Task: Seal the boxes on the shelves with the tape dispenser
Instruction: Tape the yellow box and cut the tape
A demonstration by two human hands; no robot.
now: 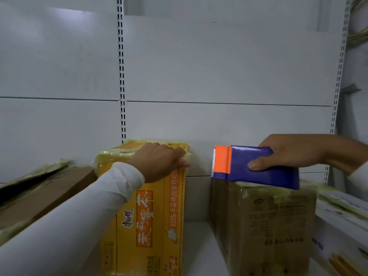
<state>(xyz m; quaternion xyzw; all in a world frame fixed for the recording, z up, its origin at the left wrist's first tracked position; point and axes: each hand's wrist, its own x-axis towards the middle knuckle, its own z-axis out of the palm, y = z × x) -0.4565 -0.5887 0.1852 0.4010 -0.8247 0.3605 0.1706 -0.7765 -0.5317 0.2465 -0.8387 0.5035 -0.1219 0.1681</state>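
Observation:
A tall yellow-orange box (151, 222) with printed characters stands on the shelf, its top covered in yellowish tape. My left hand (161, 161) lies over its top right corner, fingers pressing the tape down over the edge. My right hand (288, 154) grips a blue tape dispenser (258, 166) with an orange toothed front, held just above the top of a brown cardboard box (264, 226) to the right. The dispenser's teeth point left, toward the gap between the two boxes.
A flat brown box (43, 190) with loose tape lies at the left. A white box (342, 222) sits at the far right. The white shelf board (199, 248) shows between the boxes, with the white back panel (219, 66) and slotted uprights (121, 76) behind.

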